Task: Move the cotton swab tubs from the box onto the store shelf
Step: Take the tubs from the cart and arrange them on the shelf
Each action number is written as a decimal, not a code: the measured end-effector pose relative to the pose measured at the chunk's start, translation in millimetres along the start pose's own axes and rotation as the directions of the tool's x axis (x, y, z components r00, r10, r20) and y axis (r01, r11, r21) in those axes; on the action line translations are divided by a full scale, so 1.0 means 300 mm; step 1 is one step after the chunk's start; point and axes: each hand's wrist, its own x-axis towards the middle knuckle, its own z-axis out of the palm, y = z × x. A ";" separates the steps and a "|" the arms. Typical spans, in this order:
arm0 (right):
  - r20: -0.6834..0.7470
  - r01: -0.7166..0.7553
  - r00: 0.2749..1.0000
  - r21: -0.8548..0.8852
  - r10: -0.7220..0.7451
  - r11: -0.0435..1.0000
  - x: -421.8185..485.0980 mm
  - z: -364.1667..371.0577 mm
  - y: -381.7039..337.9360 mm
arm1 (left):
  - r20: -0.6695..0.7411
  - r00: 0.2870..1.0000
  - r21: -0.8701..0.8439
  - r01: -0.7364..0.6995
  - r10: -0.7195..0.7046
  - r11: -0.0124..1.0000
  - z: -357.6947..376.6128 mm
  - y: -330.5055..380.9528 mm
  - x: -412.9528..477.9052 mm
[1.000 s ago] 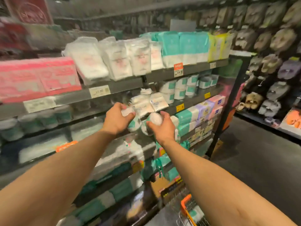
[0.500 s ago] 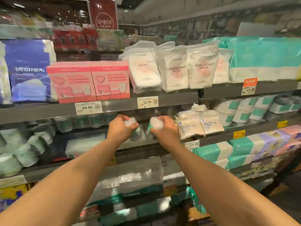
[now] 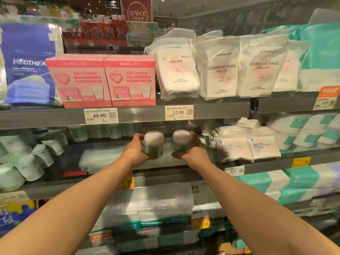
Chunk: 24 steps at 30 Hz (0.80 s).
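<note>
Gripping tubs (image 3: 153,142): left hand (image 3: 134,152), right hand (image 3: 195,150)

Frame centre: left tub (image 3: 153,144) in the left hand (image 3: 135,153), right tub (image 3: 181,141) in the right hand (image 3: 195,150), side by side and apart, over the middle shelf (image 3: 266,165). Flat packets (image 3: 246,146) lie just right of them. On the upper shelf (image 3: 143,115) above: boxed sets (image 3: 103,80) centre-left, cosmetic pad bags (image 3: 219,70) to their right.

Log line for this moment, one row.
left hand: grips clear teal-banded cotton swab tub | right hand: grips second clear tub | both tubs upright, at grey metal shelf
</note>
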 end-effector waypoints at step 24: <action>0.023 0.165 0.986 -0.104 -0.163 0.981 0.345 0.136 -0.033 | -0.206 0.947 0.131 0.276 -0.246 0.952 0.063 -0.010 0.202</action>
